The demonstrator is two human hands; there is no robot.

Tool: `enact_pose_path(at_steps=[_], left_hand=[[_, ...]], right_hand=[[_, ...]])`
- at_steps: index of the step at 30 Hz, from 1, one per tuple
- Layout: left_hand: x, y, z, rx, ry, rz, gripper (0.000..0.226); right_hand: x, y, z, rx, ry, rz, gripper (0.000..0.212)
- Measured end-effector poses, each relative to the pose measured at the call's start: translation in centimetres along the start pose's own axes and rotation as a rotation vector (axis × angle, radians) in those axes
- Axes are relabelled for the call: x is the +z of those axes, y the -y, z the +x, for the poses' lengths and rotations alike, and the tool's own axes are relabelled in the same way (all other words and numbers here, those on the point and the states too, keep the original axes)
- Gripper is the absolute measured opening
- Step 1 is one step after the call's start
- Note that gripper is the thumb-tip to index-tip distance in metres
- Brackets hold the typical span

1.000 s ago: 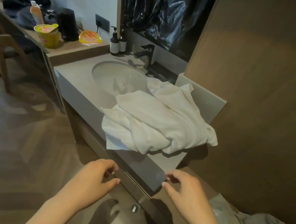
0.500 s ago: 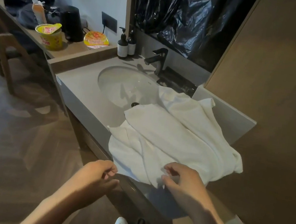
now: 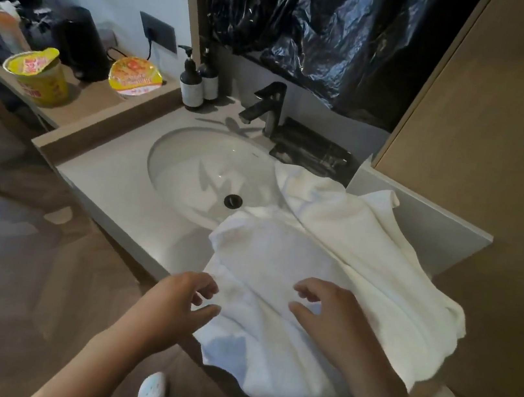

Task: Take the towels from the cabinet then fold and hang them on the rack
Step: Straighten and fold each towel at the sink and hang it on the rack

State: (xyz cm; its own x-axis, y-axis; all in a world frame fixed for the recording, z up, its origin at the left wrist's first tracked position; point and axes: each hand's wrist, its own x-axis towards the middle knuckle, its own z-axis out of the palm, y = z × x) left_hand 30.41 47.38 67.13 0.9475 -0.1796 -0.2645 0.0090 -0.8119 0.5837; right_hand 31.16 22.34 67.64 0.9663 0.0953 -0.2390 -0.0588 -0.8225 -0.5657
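A heap of white towels (image 3: pixel 338 267) lies crumpled on the grey vanity counter (image 3: pixel 125 191), right of the sink basin (image 3: pixel 203 169), and hangs over the counter's front edge. My left hand (image 3: pixel 179 308) hovers at the heap's near left edge, fingers loosely curled, holding nothing. My right hand (image 3: pixel 330 320) is spread over the front of the heap with relaxed fingers, just above or touching the cloth. No rack is in view.
A black faucet (image 3: pixel 267 107) and two pump bottles (image 3: pixel 196 83) stand behind the basin. Left of the sink, a wooden ledge (image 3: pixel 97 105) carries noodle cups (image 3: pixel 38 80), a black kettle (image 3: pixel 80 42) and a bottle. A brown panel (image 3: pixel 496 165) rises on the right. Black plastic sheet (image 3: pixel 313 29) covers the mirror.
Both hands rose from below the counter's front edge up onto the towel heap. The view moved closer to the sink.
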Motion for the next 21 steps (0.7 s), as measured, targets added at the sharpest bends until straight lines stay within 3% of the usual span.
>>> enact_pose_path(at_steps=[10,15,21], left_hand=[[-2.9,3.6,8.6,0.214,0.27,0.111,0.022],[-3.1,4.8,11.5,0.32,0.364,0.161,0.025],[-1.6,6.0,11.4,0.334,0.481,0.168,0.039]], right_hand=[[2.7,2.0,-0.7,0.255,-0.17,0.136,0.023],[5.4,3.7,-2.0,0.454,-0.302,0.148,0.026],[8.5,5.0,-4.4,0.668,-0.302,0.147,0.039]])
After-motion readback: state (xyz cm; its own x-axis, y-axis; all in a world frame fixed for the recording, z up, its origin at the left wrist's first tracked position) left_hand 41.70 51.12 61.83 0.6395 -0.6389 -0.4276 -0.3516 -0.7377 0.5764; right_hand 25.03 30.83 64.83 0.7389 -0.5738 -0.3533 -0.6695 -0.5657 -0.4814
